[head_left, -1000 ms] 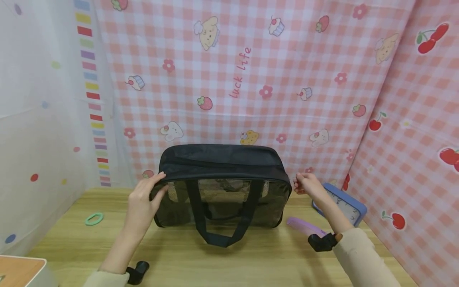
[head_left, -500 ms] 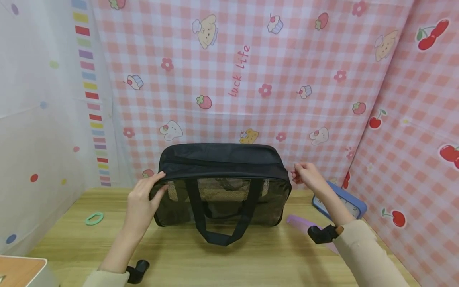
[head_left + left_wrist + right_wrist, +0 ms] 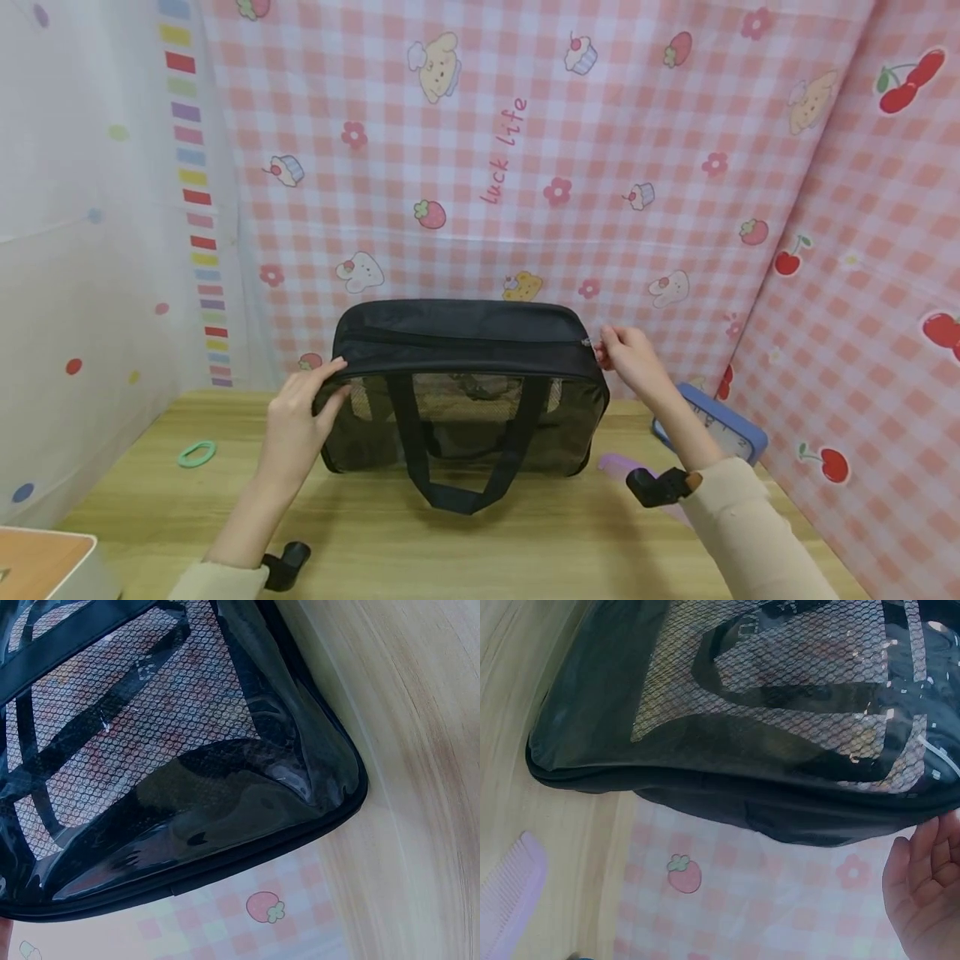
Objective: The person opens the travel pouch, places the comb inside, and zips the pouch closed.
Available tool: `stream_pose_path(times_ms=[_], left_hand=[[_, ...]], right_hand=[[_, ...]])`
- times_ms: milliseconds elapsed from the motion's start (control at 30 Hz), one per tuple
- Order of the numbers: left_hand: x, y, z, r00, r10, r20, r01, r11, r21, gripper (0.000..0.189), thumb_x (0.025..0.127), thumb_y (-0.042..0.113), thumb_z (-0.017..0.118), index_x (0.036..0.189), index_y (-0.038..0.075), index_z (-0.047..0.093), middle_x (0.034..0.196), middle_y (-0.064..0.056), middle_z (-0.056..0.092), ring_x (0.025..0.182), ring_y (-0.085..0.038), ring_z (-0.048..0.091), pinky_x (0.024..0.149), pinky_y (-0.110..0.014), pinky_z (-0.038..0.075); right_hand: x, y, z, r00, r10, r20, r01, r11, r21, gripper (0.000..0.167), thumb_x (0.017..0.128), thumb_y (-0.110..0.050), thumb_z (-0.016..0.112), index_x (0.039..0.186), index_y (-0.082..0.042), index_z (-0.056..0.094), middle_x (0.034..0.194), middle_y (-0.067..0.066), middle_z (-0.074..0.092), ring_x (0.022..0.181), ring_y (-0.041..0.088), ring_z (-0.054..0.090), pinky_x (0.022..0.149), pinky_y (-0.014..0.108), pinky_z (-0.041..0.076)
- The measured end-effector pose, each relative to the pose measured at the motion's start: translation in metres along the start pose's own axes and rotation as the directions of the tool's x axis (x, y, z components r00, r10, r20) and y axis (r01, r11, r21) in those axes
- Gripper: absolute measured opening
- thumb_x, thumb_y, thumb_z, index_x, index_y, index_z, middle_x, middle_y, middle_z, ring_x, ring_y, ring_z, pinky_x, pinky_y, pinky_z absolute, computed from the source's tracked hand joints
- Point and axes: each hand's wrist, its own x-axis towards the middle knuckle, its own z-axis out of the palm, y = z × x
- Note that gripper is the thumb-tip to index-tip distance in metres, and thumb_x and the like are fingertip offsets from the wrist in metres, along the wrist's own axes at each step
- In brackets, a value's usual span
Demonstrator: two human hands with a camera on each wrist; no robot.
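Observation:
A black toiletry bag (image 3: 465,321) with clear front panel and mesh back stands upright on the wooden table, its carry handle (image 3: 467,500) hanging down in front. On its upper left corner, my left hand (image 3: 300,408) grips the edge, thumb in front and fingers on top. At the upper right end, my right hand (image 3: 633,358) pinches the zipper pull (image 3: 587,342) with curled fingers. The zipper line runs across the top panel. In the right wrist view, part of the right hand (image 3: 930,885) shows beside the bag's rim.
A blue-framed clock (image 3: 723,417) leans at the right, partly behind the right forearm. Near it lies a purple comb (image 3: 617,463). A green ring (image 3: 197,454) lies at the left. A white box with an orange top (image 3: 45,558) occupies the front left corner. Patterned cloth hangs behind.
My right hand has moved up and left, from beside the bag's right side to its top right corner. My left hand keeps its grip, and the bag has stayed in place.

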Motion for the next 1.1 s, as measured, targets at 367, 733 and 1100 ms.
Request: stream_pose_path(times_ms=[367,733,1100], left_hand=[[0.0,-0.001,0.002,1.0,-0.001,-0.006,0.001,1.0,-0.01,0.039,0.066,-0.005,0.076,0.104,-0.002,0.065,0.095,-0.016,0.069,0.082,-0.031,0.063,0.068,-0.041,0.054],[0.001,-0.001,0.003,1.0,0.012,-0.016,-0.012,1.0,-0.006,0.04,0.065,-0.006,0.077,0.103,-0.003,0.065,0.095,-0.015,0.07,0.081,-0.03,0.063,0.069,-0.039,0.053],[0.001,-0.001,0.002,1.0,0.006,-0.026,-0.006,1.0,-0.008,0.039,0.065,-0.006,0.076,0.103,-0.003,0.066,0.094,-0.016,0.069,0.081,-0.031,0.064,0.069,-0.039,0.053]], right_hand=[[0.006,-0.02,0.005,0.998,-0.06,-0.016,0.058,0.996,-0.073,0.04,0.1,-0.019,0.034,0.088,0.008,0.061,0.068,0.004,0.058,0.057,0.008,0.051,0.056,0.02,0.046],[0.01,-0.034,0.015,0.994,-0.108,-0.018,0.106,0.99,-0.096,0.038,0.1,-0.02,0.037,0.085,0.004,0.062,0.07,0.007,0.059,0.059,0.011,0.052,0.059,0.022,0.047],[0.009,-0.054,0.023,0.991,-0.134,0.019,0.136,0.981,-0.138,0.038,0.099,-0.023,0.037,0.086,-0.001,0.065,0.075,0.009,0.061,0.063,0.015,0.054,0.063,0.026,0.048]])
